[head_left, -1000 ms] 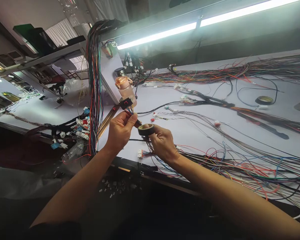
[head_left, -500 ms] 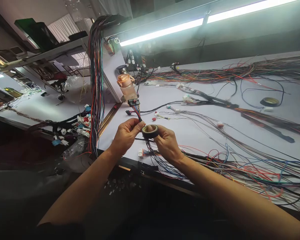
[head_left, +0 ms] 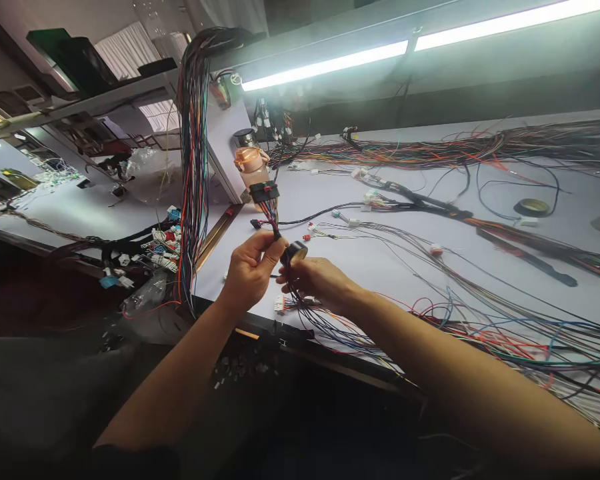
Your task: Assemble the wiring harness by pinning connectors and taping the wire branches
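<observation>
My left hand (head_left: pixel 250 270) pinches a thin bundle of coloured wires (head_left: pixel 271 219) that rises to a black connector (head_left: pixel 264 193) above my fingers. Right beside it, my right hand (head_left: pixel 316 281) grips a roll of black tape (head_left: pixel 294 253), tilted on edge and pressed against the bundle just below the left fingertips. Both hands hover over the near edge of the white workbench (head_left: pixel 380 260). More wires of the same harness trail down under my right wrist to a small white connector (head_left: pixel 280 305).
Loose wire harnesses (head_left: pixel 505 320) spread over the bench to the right. A second tape roll (head_left: pixel 531 207) lies far right. A copper-lidded bottle (head_left: pixel 251 168) stands behind the connector. A thick hanging wire bundle (head_left: pixel 193 167) drops at left, with connectors (head_left: pixel 155 250) piled beneath.
My right hand has turned the tape roll from lying flat to standing on edge and swung it round the bundle. The connector rose slightly. My left hand held its pinch.
</observation>
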A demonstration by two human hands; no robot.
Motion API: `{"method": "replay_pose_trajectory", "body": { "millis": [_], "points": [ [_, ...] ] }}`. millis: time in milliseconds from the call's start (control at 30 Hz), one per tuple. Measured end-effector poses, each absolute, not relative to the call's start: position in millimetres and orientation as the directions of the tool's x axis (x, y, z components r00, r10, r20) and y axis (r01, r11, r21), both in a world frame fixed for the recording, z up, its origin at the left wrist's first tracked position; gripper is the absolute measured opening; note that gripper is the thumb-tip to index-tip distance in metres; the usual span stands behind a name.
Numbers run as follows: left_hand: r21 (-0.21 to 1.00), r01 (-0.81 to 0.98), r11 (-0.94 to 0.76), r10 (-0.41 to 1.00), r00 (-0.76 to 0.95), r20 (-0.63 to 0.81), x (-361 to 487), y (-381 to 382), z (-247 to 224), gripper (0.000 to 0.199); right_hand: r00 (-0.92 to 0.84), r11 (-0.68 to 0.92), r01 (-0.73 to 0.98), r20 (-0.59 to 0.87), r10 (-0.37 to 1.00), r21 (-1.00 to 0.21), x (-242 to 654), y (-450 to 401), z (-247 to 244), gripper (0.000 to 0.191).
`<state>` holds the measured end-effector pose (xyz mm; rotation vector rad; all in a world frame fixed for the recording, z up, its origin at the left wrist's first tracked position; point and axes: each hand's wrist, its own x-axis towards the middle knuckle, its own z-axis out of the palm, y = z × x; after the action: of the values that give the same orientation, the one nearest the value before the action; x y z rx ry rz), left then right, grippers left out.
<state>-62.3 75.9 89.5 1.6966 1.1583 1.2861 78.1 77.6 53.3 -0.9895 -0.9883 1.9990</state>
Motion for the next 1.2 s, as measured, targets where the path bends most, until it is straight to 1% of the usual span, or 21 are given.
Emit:
{"method": "replay_pose_trajectory", "body": {
  "millis": [67, 167, 233, 300, 367, 400, 433, 500, 533, 633, 667, 733, 800, 867, 900, 967, 1033, 1100, 1167, 1200],
  "points": [
    [0.874, 0.287, -0.392, 0.919, 0.175, 0.354, -62.6, 80.0, 95.3, 0.015, -0.559, -0.512, -0.18, -0.34, 0.756, -0.84, 81.1, 83.5, 53.4, 0.021],
    [0.858, 0.283, -0.429, 0.894, 0.266, 0.36, -62.1, 87.6, 100.9, 0.012, -0.631, -0.533, -0.108, -0.357, 0.689, -0.839, 86.3, 91.6, 51.9, 0.023],
    [0.866, 0.268, -0.423, 0.887, 0.318, 0.335, -63.2, 92.8, 103.4, 0.015, -0.641, -0.485, -0.052, -0.343, 0.687, -0.873, 91.6, 94.5, 51.5, 0.028],
    [0.891, 0.249, -0.38, 0.901, 0.32, 0.295, -66.6, 98.3, 105.1, 0.018, -0.607, -0.377, -0.004, -0.297, 0.737, -0.926, 97.8, 93.9, 52.2, 0.038],
    [0.914, 0.217, -0.344, 0.922, 0.265, 0.284, -71.7, 104.6, 105.9, 0.02, -0.567, -0.252, 0.015, -0.215, 0.795, -0.968, 102.5, 89.9, 53.3, 0.046],
    [0.919, 0.199, -0.339, 0.928, 0.23, 0.293, -74.2, 108.0, 105.8, 0.021, -0.557, -0.184, 0.022, -0.165, 0.814, -0.983, 103.6, 87.1, 54.0, 0.048],
    [0.922, 0.184, -0.342, 0.931, 0.199, 0.306, -76.3, 111.7, 105.4, 0.022, -0.557, -0.122, 0.032, -0.119, 0.822, -0.992, 103.9, 84.0, 54.8, 0.046],
    [0.922, 0.153, -0.355, 0.931, 0.15, 0.333, -79.2, 119.7, 104.0, 0.023, -0.58, -0.034, 0.068, -0.067, 0.812, -0.997, 103.3, 78.9, 56.7, 0.035],
    [0.925, 0.129, -0.357, 0.932, 0.121, 0.342, -80.0, 123.9, 103.1, 0.023, -0.596, -0.022, 0.099, -0.077, 0.799, -0.995, 103.5, 77.3, 57.8, 0.03],
    [0.941, 0.037, -0.336, 0.941, -0.025, 0.337, -82.5, 136.5, 99.3, 0.022, -0.634, -0.044, 0.222, -0.179, 0.753, -0.974, 112.4, 77.4, 59.3, 0.017],
    [0.948, 0.011, -0.318, 0.944, -0.088, 0.318, -84.2, 140.5, 97.1, 0.021, -0.636, -0.033, 0.262, -0.199, 0.746, -0.964, 119.0, 78.4, 58.6, 0.017],
    [0.966, -0.028, -0.258, 0.949, -0.197, 0.248, -89.5, 147.5, 89.4, 0.019, -0.626, -0.001, 0.322, -0.214, 0.75, -0.947, 135.9, 80.6, 54.6, 0.026],
    [0.98, -0.057, -0.193, 0.948, -0.27, 0.171, -96.2, 153.0, 75.6, 0.018, -0.602, 0.004, 0.373, -0.239, 0.762, -0.928, 153.5, 81.4, 48.0, 0.033],
    [0.985, -0.071, -0.159, 0.937, -0.324, 0.128, -102.4, 157.2, 55.4, 0.016, -0.583, -0.005, 0.409, -0.265, 0.768, -0.913, 168.9, 80.7, 42.1, 0.04],
    [0.986, -0.068, -0.153, 0.927, -0.356, 0.119, -104.8, 159.0, 43.6, 0.016, -0.581, 0.003, 0.408, -0.256, 0.772, -0.913, 176.1, 80.1, 40.5, 0.043],
    [0.99, -0.062, -0.129, 0.9, -0.427, 0.091, -108.0, 162.0, 19.6, 0.014, -0.557, 0.07, 0.368, -0.159, 0.815, -0.927, 191.9, 78.6, 41.7, 0.046],
    [0.99, -0.106, -0.089, 0.881, -0.472, 0.029, -109.5, 164.1, -0.6, 0.013, -0.472, 0.165, 0.343, -0.017, 0.882, -0.925, 212.3, 74.3, 48.8, 0.046],
    [0.988, -0.124, -0.09, 0.875, -0.484, 0.019, -110.0, 165.0, -13.8, 0.011, -0.337, 0.212, 0.381, 0.078, 0.938, -0.9, 236.2, 62.8, 58.3, 0.044],
    [0.986, -0.11, -0.122, 0.869, -0.493, 0.052, -110.2, 165.1, -20.3, 0.011, -0.215, 0.206, 0.442, 0.12, 0.969, -0.873, 256.9, 41.7, 64.7, 0.039],
    [0.985, -0.098, -0.14, 0.863, -0.501, 0.073, -110.2, 165.0, -21.8, 0.01, -0.185, 0.223, 0.48, 0.151, 0.971, -0.849, 263.6, 27.9, 65.1, 0.035]
  ]
}}
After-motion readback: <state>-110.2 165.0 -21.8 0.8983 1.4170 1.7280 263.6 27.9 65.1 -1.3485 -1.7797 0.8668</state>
